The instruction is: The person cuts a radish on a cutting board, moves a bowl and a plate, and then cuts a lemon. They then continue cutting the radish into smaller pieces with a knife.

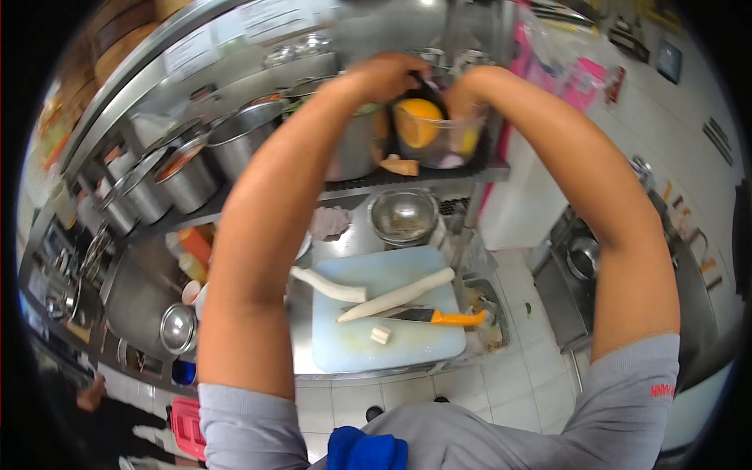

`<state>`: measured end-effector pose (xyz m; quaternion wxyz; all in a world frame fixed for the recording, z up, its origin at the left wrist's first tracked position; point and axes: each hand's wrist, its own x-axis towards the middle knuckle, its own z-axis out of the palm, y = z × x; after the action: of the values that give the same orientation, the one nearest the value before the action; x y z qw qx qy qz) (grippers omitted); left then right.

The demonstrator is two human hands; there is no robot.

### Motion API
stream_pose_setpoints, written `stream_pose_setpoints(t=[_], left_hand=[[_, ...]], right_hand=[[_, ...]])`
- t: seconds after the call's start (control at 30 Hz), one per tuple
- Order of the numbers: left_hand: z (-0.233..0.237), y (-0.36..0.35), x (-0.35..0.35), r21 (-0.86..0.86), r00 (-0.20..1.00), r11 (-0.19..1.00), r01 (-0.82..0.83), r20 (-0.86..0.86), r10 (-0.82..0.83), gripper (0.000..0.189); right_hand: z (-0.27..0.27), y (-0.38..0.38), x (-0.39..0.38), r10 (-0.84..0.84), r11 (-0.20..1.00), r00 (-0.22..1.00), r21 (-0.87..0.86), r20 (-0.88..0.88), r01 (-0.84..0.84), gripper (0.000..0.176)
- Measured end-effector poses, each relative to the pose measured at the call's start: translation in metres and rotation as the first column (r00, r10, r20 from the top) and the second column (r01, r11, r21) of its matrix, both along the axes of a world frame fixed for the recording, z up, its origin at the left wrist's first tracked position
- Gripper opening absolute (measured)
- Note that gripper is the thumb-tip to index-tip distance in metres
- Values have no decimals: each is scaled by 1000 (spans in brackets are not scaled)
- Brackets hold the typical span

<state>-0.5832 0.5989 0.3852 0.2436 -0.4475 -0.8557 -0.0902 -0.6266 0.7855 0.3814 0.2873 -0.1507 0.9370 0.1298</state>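
On the shelf, my left hand (pixel 397 72) is raised with its fingers closed at the top of a black item (pixel 432 90), possibly a bag or wrap, whose kind I cannot make out. My right hand (pixel 464 100) reaches down into the right side of a clear plastic tub (pixel 468 125), its fingers hidden and blurred. An orange, rounded piece of food (pixel 420 123) shows at the tub. Below, a pale cutting board (pixel 392 352) carries two long peeled white roots (pixel 403 294), a short cut piece (pixel 381 335) and a knife with a yellow handle (pixel 458 319).
Steel pots (pixel 188 184) line the shelf to the left. A metal bowl (pixel 403 215) stands behind the board, beside a crumpled cloth (pixel 331 222). A bin of scraps (pixel 495 337) sits right of the board. Another person's hand (pixel 91 393) shows at lower left.
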Motion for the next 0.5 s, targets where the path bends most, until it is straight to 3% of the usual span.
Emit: stream_pose_setpoints(t=[0.03,0.07,0.1,0.13,0.17,0.2,0.23,0.27,0.3,0.33,0.43,0.5], left_hand=[[-2,4,-6,6,1000,1000,13,10,-13,27],[-10,6,-34,10,997,997,79,9,-79,29],[-13,9,-41,23,994,995,102,-29,-101,30],[-6,15,-22,-12,995,997,-78,61,79,34],[-11,20,-37,1,994,995,-96,54,96,38],[-12,23,-31,-15,996,996,-86,-19,86,40],[-9,28,-18,-22,990,990,-141,-8,141,41],[-9,32,-13,-29,985,985,-171,-27,171,41],[-11,32,-7,20,984,984,-178,-29,178,41],[-6,30,-5,26,982,983,-182,-37,183,41],[2,23,1,-23,979,980,-197,41,198,40],[3,19,-2,-10,985,985,-174,11,174,40]], right_hand=[[1,7,25,112,989,979,-74,-170,-126,79],[14,-6,55,83,995,979,70,-188,-71,84],[13,-4,44,215,973,958,128,-190,-193,95],[5,-2,21,316,947,943,95,-102,-307,94],[-1,14,6,411,911,903,5,-123,-413,90],[5,2,30,270,953,932,209,-242,-221,91],[-2,10,18,224,966,929,190,-294,-173,89],[7,3,45,86,996,959,27,-272,-82,83],[8,-2,56,-4,1000,957,-19,-292,-1,79],[11,-2,57,1,1000,954,-15,-300,-6,79],[19,-4,60,208,968,926,-73,-316,-242,70],[26,-4,59,219,971,908,-7,-357,-237,68]])
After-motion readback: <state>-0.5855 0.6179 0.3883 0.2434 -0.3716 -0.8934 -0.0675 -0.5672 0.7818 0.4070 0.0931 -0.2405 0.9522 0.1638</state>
